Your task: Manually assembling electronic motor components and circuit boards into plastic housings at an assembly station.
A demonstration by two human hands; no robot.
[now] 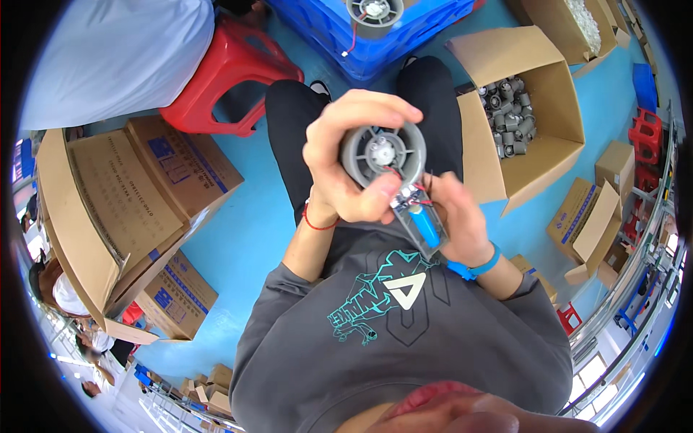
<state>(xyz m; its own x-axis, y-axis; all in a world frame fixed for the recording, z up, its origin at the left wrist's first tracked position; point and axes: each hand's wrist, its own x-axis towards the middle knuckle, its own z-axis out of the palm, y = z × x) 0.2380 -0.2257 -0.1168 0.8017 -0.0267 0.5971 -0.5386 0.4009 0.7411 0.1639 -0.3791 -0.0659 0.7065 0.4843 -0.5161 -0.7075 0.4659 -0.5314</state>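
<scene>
My left hand (330,155) is wrapped round a grey round fan housing (416,148), with its spokes and pale centre motor facing up. From the lower side of the housing extends a grey open handle shell (432,245). In it lie a blue cylindrical battery (424,225), a small circuit board and red wires. My right hand (462,220) grips this shell along its right side, the fingertips close to the wires. Just what the right fingertips touch is hard to make out. Both hands hold the one joined piece above my lap.
Ahead, another grey fan housing (375,25) with a dangling red wire rests on a blue plastic crate (325,29). An open carton (548,155) at the right holds several grey cylindrical parts (511,115). At the left are a red stool (249,61), a person in light clothing and a large open carton (108,195).
</scene>
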